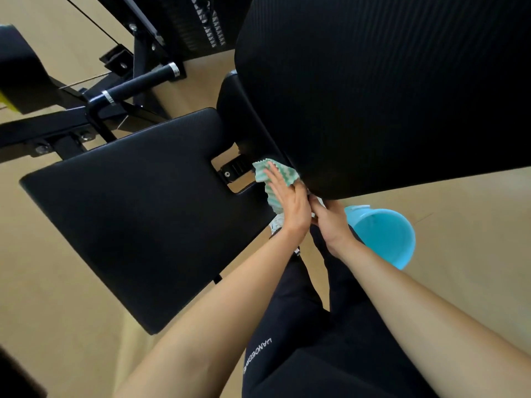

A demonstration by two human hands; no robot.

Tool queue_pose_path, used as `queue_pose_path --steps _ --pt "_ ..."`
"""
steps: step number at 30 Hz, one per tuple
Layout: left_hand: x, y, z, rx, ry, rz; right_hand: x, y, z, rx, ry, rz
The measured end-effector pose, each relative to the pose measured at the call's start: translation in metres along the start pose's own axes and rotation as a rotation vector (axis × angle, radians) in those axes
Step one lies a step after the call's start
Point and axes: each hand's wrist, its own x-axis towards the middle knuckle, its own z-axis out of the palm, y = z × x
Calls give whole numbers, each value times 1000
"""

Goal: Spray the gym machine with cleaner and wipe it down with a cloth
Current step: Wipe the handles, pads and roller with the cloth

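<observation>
Right now my left hand [287, 202] lies flat on the cloth [260, 173] against the back pad [373, 96], my right hand [330, 222] too hidden to tell its grip, and the cloth could snag on the seat hinge [234, 168] alongside.

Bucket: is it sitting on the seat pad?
No, the blue bucket stands on the floor, right of the person's legs and clear of the seat pad.

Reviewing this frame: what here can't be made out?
Right hand, head view: fingers hidden behind the left hand and back pad; grip unclear.
Cloth: partly under the left hand.
Bucket: partly behind the right forearm.
Machine frame: cut off by left edge.
</observation>
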Motion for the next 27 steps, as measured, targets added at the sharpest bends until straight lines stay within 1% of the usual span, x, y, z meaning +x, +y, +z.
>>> queue_pose_path --steps 3,4,6,8,9,11,13,15,17,20,21,22,25,27 --pt "22 -1 -17 -42 -37 -46 5 9 0 -49 18 34" --pt "40 2 -23 -90 -20 -94 7 12 1 -56 30 54" --pt "84 26 -37 -168 69 -220 10 19 3 -62 56 82" --pt "135 49 -57 -179 122 -266 12 24 6 -45 75 87" --pt "176 44 -70 -165 132 -280 12 25 7 -31 83 85" --pt "258 15 -98 -178 87 -352 12 26 9 6 97 70" --pt "287 15 -118 -197 -1 -360 12 26 8 30 109 56" --pt "266 46 -124 -161 -53 -319 11 25 7 33 100 42" --pt "233 84 -126 -155 -17 -296 10 22 6 30 92 33" --pt "219 105 -123 -228 -27 -256 6 14 5 26 92 37" --pt "208 118 -119 -199 -10 -236 5 12 4 31 103 28" --pt "198 130 -115 -194 3 -195 4 9 3 39 118 15" --pt "168 166 -99 -172 -26 -35 1 -4 0 99 169 -12" --pt "153 176 -93 -158 -45 -21 -5 -12 -5 119 167 -23"
